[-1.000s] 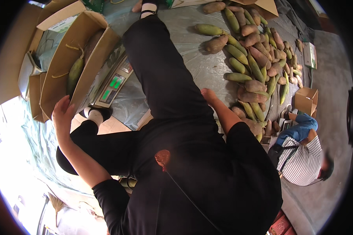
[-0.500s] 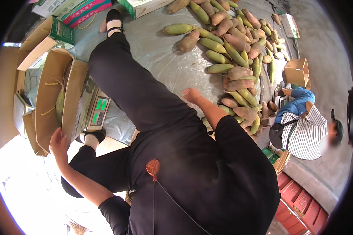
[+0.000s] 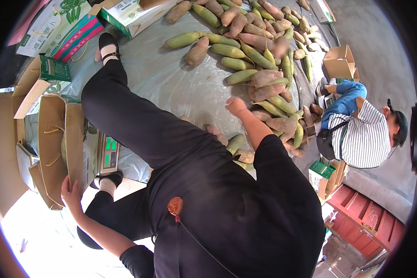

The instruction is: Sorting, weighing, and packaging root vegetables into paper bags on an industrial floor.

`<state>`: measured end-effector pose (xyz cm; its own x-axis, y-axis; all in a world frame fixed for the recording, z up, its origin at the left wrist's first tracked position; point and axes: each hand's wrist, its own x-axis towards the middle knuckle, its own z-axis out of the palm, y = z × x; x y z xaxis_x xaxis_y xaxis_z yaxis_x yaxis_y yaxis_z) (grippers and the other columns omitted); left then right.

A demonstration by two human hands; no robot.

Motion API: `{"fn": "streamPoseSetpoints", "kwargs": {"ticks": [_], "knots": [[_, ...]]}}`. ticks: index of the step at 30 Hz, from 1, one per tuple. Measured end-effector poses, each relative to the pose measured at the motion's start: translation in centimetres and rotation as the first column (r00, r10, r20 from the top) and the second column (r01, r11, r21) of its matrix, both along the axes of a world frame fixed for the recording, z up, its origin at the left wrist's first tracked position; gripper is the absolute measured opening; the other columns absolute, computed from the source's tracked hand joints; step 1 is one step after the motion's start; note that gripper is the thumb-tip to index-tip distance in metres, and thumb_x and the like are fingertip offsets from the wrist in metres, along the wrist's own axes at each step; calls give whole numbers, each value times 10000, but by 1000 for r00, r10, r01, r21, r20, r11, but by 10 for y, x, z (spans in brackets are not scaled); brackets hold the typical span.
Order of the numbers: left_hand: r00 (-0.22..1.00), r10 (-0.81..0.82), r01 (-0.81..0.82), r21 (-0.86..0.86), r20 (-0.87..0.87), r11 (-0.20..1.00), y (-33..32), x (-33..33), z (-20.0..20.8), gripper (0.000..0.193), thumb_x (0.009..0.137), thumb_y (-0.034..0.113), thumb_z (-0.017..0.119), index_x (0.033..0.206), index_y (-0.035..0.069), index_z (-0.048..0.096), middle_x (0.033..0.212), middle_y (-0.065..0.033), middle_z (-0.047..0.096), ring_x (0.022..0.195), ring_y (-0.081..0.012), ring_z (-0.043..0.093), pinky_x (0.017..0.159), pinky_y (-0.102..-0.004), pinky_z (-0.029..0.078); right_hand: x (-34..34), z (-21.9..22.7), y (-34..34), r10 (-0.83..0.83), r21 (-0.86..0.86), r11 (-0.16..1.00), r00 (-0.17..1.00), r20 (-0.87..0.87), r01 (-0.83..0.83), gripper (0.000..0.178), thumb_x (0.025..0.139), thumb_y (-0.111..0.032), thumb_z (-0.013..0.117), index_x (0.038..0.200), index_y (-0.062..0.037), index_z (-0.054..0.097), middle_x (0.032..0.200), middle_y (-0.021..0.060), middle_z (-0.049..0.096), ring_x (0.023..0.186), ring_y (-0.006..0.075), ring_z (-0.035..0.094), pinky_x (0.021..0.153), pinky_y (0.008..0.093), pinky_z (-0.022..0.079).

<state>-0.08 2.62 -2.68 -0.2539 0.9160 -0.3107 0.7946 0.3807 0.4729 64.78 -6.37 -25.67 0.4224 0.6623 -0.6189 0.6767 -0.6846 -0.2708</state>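
The left hand (image 3: 72,198) is partly open, its fingers loosely bent against the lower corner of a tall brown carton (image 3: 74,139); I cannot tell whether they grip the cardboard or merely rest on it. The right hand (image 3: 236,106) is loosely curled, fingers pointing toward the left, with nothing visible in its hold (its palm is hidden). It is over the plastic sheet (image 3: 146,60), just beside the heap of long green radishes (image 3: 240,77) and pinkish-brown tubers (image 3: 267,76).

The carton stands open to the person's left; inside show a yellow cord (image 3: 54,130) and a pale green sliver of something mostly hidden by the near wall. That wall's outer face carries a leafy green print. Right beside it is a scale (image 3: 109,162), its display lit with green digits too small to read surely.

Farther out, at the upper left, a white box (image 3: 68,14) bears a green leaf picture and dark lettering, next to a pink-and-teal box (image 3: 78,38) with pale characters along its band. A white-and-green carton (image 3: 130,17) has rows of large and small print. On the far right a co-worker (image 3: 363,134) in a striped shirt sits low, near a green-topped box (image 3: 323,171) and red panelled furniture (image 3: 370,217).
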Motion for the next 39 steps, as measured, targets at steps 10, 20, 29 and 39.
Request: {"fn": "streamPoseSetpoints", "kwargs": {"ticks": [10, 20, 29, 39], "knots": [[998, -40, 43, 57, -53, 997, -1, -9, -16, 359, 807, 37, 616, 1161, -16, 597, 1072, -132, 650, 1004, -212, 605, 891, -312, 448, 148, 54, -24, -449, 354, 887, 731, 513, 297, 563, 756, -381, 688, 1221, -114, 516, 1229, 207, 511, 1106, 410, 527, 899, 467, 468], [978, -37, 45, 35, -206, 998, -3, -7, -14, 317, 795, 114, 630, 1094, 11, 627, 1027, -171, 651, 946, -306, 631, 838, -366, 468, 212, 38, -34, -461, 293, 886, 741, 487, 359, 897, 633, -414, 787, 1348, -52, 384, 1272, 186, 495, 1166, 324, 510, 960, 419, 434], [989, -45, 40, -40, -137, 998, 11, 17, -21, 326, 793, 136, 639, 1094, 10, 628, 999, -169, 658, 924, -296, 637, 826, -364, 473, 235, 6, -59, -464, 237, 878, 862, 204, 416, 576, 588, -267, 841, 1039, -13, 587, 953, 158, 658, 909, 316, 639, 814, 397, 497], [976, -71, 73, 3, -204, 997, 2, 5, -10, 323, 796, 120, 632, 1096, 0, 624, 991, -175, 658, 915, -297, 636, 823, -372, 471, 131, 6, -31, -626, 371, 751, 768, 139, 546, 563, 581, -195, 815, 1012, -30, 493, 931, 173, 638, 897, 337, 626, 810, 377, 489]]}}
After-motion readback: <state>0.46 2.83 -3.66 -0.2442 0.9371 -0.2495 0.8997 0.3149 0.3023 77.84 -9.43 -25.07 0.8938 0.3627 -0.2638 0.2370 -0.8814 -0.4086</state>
